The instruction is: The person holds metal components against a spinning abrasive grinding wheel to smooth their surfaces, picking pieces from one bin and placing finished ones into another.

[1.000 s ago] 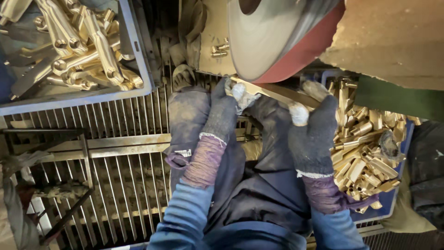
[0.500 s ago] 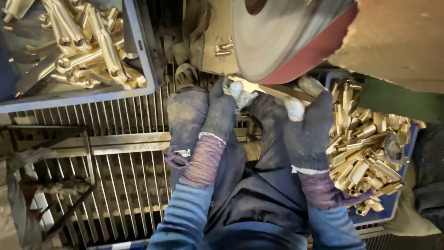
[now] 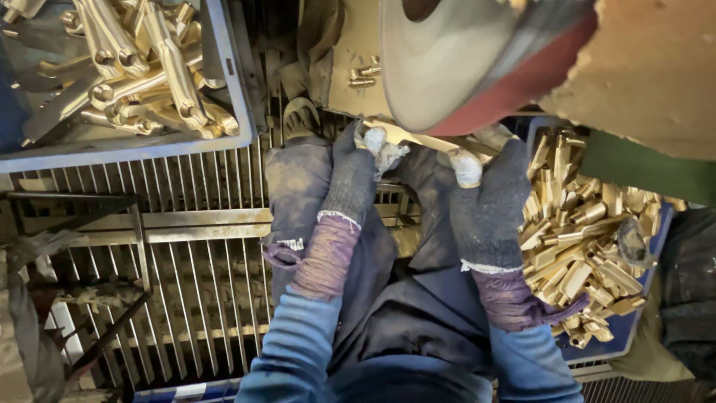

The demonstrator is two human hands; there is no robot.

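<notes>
Both your gloved hands, left hand (image 3: pixel 354 168) and right hand (image 3: pixel 488 198), stay clamped on the long yellow brass bar (image 3: pixel 418 138), pressed under the big round grey grinding wheel (image 3: pixel 455 60) at twelve o'clock. Nothing has shifted; you keep grinding.

- Grey plastic crate (image 3: pixel 237 104): open-topped, rectangular, up and to the left of the grinding wheel (image 3: pixel 447 60). Loaded with long brass-coloured castings (image 3: pixel 142 67).
- Blue plastic crate (image 3: pixel 623 336): open-topped, below and to the right of the wheel. Heaped with short brass-coloured pieces (image 3: pixel 589 246).
- Small white printed label (image 3: pixel 294 244): narrow strip on dark trouser cloth, below and to the left of the wheel. Lettering too small to make out.
</notes>
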